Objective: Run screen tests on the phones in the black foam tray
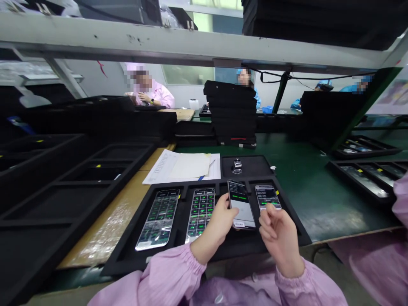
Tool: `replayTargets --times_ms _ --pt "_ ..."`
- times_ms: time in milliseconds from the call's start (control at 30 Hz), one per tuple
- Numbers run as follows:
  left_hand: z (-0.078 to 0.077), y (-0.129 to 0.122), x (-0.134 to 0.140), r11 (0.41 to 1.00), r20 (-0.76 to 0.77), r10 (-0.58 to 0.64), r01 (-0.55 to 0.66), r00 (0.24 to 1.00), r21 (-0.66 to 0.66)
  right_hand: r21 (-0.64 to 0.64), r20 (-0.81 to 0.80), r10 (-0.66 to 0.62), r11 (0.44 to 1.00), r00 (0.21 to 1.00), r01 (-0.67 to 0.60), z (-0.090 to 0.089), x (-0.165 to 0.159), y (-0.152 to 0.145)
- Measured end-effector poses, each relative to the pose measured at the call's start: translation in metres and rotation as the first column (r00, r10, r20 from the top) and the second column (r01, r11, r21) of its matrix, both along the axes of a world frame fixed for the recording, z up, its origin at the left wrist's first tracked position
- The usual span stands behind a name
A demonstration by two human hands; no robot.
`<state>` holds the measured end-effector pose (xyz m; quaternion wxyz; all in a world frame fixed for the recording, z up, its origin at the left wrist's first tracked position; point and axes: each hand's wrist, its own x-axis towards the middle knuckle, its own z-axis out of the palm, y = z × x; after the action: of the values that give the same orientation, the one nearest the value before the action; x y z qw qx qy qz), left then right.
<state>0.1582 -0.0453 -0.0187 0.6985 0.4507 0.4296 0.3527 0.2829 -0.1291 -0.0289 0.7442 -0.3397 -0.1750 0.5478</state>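
Observation:
My left hand (219, 216) holds a smartphone (242, 208) by its left edge, tilted up, with the thumb over the lit screen. Its screen shows small text, a green line and a pale lower half. My right hand (279, 233) has its fingers curled in, with nothing visible in them, over the lower part of another lit phone (266, 194). Whether a fingertip touches that screen I cannot tell. To the left, a phone with a green-marked grid (199, 212) and a further phone (158, 219) lie in slots of the black foam tray (127, 250).
Behind the tray lie papers (188, 165) with a pen, and a small shiny metal piece (236, 165) on a black pad. Black trays (105, 178) line the left; a stack of them (231, 112) stands behind. Phones lie in a right-hand tray (366, 180). Co-workers sit beyond.

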Motion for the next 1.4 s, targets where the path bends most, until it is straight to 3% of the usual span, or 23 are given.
replayTargets --times_ms 133,233,333,433,533,633,700,767,833,900,933,1000,1067,1133,1200,1233,1300,1400 --pt "0.016 -0.004 -0.005 0.98 0.185 0.141 -0.164 0.973 0.116 -0.051 -0.118 0.229 0.97 0.966 -0.236 0.005 -0.019 -0.014" --pt "0.027 -0.01 -0.008 0.941 0.293 0.195 -0.263 0.936 0.214 -0.088 -0.025 0.264 0.96 0.964 -0.265 0.004 -0.037 -0.017" --pt "0.03 -0.019 -0.006 0.923 0.316 0.184 -0.274 0.931 0.268 -0.075 0.155 0.288 0.957 0.945 -0.279 0.001 -0.048 -0.012" --pt "0.03 -0.028 -0.002 0.907 0.333 0.193 -0.298 0.923 0.299 -0.075 0.273 0.199 0.98 0.941 -0.185 -0.001 -0.051 -0.005" --pt "0.031 -0.031 0.0 0.893 0.345 0.219 -0.33 0.912 0.306 -0.056 0.289 0.127 0.992 0.949 -0.115 -0.006 -0.05 -0.006" --pt "0.029 -0.023 -0.004 0.869 0.349 0.283 -0.393 0.893 0.3 0.004 0.279 0.08 0.996 0.957 -0.085 -0.013 -0.045 -0.014" --pt "0.023 -0.012 -0.009 0.86 0.304 0.326 -0.415 0.895 0.296 0.062 0.261 -0.047 0.998 0.964 0.032 -0.015 -0.036 -0.02" --pt "0.01 -0.002 -0.013 0.905 0.197 0.296 -0.34 0.935 0.254 0.115 0.224 -0.244 0.968 0.944 0.223 -0.013 -0.02 -0.023" --pt "-0.005 0.002 -0.016 0.968 0.066 0.164 -0.174 0.984 0.183 0.158 0.188 -0.41 0.909 0.892 0.385 -0.009 0.001 -0.022" --pt "-0.016 -0.002 -0.016 0.979 -0.087 0.034 -0.016 0.996 0.202 0.192 0.174 -0.494 0.865 0.852 0.463 -0.006 0.022 -0.019" --pt "-0.019 -0.007 -0.013 0.961 -0.191 0.021 0.033 0.981 0.274 0.201 0.173 -0.513 0.854 0.841 0.48 -0.005 0.03 -0.017" --pt "-0.018 -0.019 -0.004 0.856 -0.418 0.107 0.131 0.902 0.5 0.205 0.181 -0.518 0.851 0.836 0.483 -0.007 0.041 -0.015" --pt "-0.01 -0.032 0.011 0.696 -0.59 0.196 0.312 0.783 0.647 0.204 0.189 -0.513 0.855 0.838 0.477 -0.012 0.045 -0.015" --pt "-0.002 -0.044 0.031 0.588 -0.731 0.14 0.538 0.668 0.604 0.213 0.197 -0.513 0.854 0.836 0.474 -0.017 0.044 -0.015" --pt "0.004 -0.054 0.05 0.549 -0.822 0.023 0.68 0.569 0.486 0.224 0.205 -0.517 0.852 0.831 0.474 -0.02 0.043 -0.017" --pt "0.005 -0.058 0.058 0.554 -0.835 -0.029 0.704 0.55 0.444 0.228 0.21 -0.515 0.852 0.831 0.471 -0.021 0.042 -0.018" --pt "0.006 -0.063 0.069 0.617 -0.805 -0.106 0.674 0.584 0.407 0.223 0.204 -0.494 0.864 0.845 0.451 -0.019 0.041 -0.022" --pt "0.001 -0.065 0.077 0.757 -0.653 -0.124 0.497 0.747 0.425 0.174 0.151 -0.428 0.899 0.891 0.402 -0.011 0.038 -0.036"
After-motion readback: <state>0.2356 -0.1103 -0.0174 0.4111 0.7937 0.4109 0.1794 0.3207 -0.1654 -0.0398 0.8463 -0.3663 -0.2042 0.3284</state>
